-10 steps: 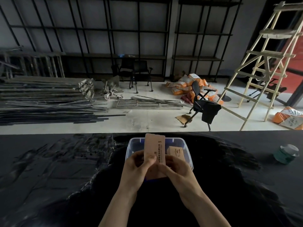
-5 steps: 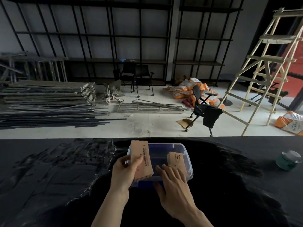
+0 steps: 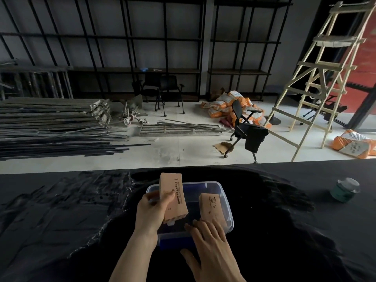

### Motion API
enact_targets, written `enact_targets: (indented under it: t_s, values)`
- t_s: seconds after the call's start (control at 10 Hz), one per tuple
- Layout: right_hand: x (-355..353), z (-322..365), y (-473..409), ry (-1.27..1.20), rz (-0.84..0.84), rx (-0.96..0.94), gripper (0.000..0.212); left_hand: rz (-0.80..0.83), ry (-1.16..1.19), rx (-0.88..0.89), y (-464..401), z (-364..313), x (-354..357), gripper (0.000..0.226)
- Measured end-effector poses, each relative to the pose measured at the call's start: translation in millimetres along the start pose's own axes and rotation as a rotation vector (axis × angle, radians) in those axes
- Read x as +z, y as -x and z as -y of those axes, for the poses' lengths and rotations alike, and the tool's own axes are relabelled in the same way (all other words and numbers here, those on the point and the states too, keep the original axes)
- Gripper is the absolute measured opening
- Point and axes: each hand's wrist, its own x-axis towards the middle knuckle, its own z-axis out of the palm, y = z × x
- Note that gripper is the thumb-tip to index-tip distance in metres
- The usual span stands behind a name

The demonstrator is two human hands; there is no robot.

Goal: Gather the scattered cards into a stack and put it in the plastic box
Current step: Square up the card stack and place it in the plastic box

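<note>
two hands were on the stack of cards (image 3: 173, 197) a second ago, raised upright in front of the plastic box (image 3: 218, 187); now only the left hand (image 3: 151, 212) has it, thumb over the printed face and fingers behind, pinching it near the lower half. the stack has swung to the left side of the box and leans tilted over the near-left rim, its lower end hanging above the inside, not yet resting on the bottom as far as i can tell. the right hand (image 3: 211, 247) has let go and dropped to the near rim of the box, fingers spread and flat, holding nothing, its fingertips right by a second pack of cards (image 3: 211, 207) that already lies in the right part of the box. by my reading the gathering is done and the placing is under way: the freed hand looks set to steady the box while the left lowers the stack in beside the other pack. off to the right on the dark surface (image 3: 61, 220) stands a small green jar (image 3: 344, 191), well apart.
</note>
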Motion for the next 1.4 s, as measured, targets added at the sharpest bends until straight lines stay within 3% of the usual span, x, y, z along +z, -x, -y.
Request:
enact_targets:
  t_s: [0.1, 0.2, 0.3, 0.4, 0.5, 0.7, 1.0, 1.1, 1.2, 1.4]
  values:
    - [-7, -56, -5, -0.16, -0.277, 0.194, 0.053, 0.045, -0.059, -0.056, -13, 6, 28, 0.026]
    - [-13, -126, -17, -0.091, -0.296, 0.443, 0.063, 0.057, -0.135, -0.135, -26, 13, 52, 0.03]
    - [3, -160, -14, 0.034, -0.014, 0.571, 0.074, 0.044, -0.182, -0.179, -30, 20, 53, 0.037]
    - [27, -177, 1, 0.081, 0.206, 0.608, 0.091, 0.057, -0.237, -0.203, -33, 26, 53, 0.037]
    - [47, -177, 9, 0.094, 0.303, 0.614, 0.1, 0.066, -0.301, -0.22, -36, 27, 54, 0.038]
    - [56, -166, 15, 0.146, 0.263, 0.615, 0.088, 0.096, -0.437, -0.241, -41, 26, 49, 0.049]
    - [50, -158, 20, 0.155, 0.238, 0.617, 0.087, 0.207, -0.675, -0.327, -38, 27, 62, 0.09]
    - [48, -156, 20, 0.161, 0.238, 0.613, 0.086, 0.225, -1.051, -0.19, -39, 25, 65, 0.085]
    - [46, -156, 21, 0.16, 0.224, 0.616, 0.085, 0.175, -1.156, -0.092, -41, 27, 69, 0.08]
    - [43, -157, 20, 0.165, 0.217, 0.623, 0.084, 0.181, -1.071, -0.025, -36, 29, 83, 0.04]
